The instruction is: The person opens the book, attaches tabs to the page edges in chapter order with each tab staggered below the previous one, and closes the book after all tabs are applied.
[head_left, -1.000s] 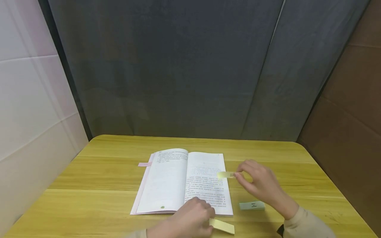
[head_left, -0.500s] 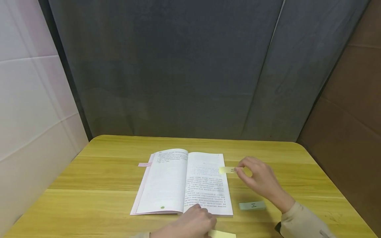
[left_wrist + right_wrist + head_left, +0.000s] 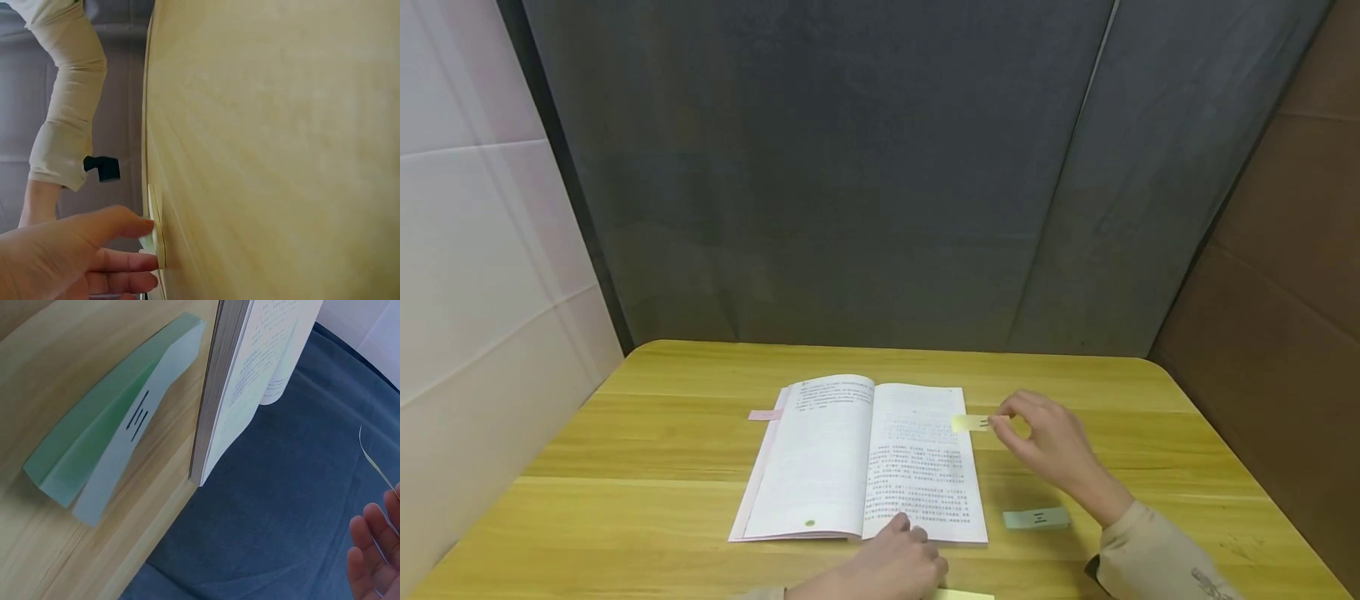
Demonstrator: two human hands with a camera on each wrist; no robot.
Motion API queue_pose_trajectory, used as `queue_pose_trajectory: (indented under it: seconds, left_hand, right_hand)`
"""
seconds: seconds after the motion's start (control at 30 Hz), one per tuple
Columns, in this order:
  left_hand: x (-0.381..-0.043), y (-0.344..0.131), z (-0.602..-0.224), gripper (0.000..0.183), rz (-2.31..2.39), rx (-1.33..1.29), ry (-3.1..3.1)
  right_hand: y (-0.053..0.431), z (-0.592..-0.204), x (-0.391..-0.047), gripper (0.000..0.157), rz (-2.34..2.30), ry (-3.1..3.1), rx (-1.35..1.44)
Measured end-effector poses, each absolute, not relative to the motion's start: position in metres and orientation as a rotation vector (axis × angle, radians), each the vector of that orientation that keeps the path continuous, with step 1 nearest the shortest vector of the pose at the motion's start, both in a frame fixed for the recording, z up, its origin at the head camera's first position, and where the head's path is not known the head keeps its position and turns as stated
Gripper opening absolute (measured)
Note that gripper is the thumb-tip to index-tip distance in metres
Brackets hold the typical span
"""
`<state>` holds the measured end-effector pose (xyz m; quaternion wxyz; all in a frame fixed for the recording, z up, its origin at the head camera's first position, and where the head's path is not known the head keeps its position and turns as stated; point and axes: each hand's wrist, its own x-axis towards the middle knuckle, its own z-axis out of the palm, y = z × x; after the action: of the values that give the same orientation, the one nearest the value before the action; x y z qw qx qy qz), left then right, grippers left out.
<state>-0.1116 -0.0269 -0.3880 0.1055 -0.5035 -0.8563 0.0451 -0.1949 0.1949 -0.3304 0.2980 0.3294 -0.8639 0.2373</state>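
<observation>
Pinching yellow strip (image 3: 967, 423), right fingers (image 3: 1017, 444) partly hiding it, yellow pad (image 3: 964, 595) cropped

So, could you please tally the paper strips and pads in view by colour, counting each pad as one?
Pink: 1, the pink strip at the left of the book.
Yellow: 2, the yellow strip in the right hand and the yellow pad by the left hand.
Green: 1, the green pad.
Total: 4.
</observation>
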Motion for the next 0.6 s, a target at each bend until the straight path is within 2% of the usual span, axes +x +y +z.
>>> queue_pose_trajectory:
  seconds: [0.23, 0.6]
  left_hand:
    - [-0.12, -0.027, -0.37, 0.017, 0.03, -1.436, -2.516]
    - [-0.167, -0.034, -0.342, 0.027, -0.16, -1.143, -2.621]
  right_hand:
    - [0.196, -0.333, -0.199, 0.007, 0.651, -2.366, 0.794]
    - [0.199, -0.342, -0.211, 0.008, 0.758, -2.644, 0.64]
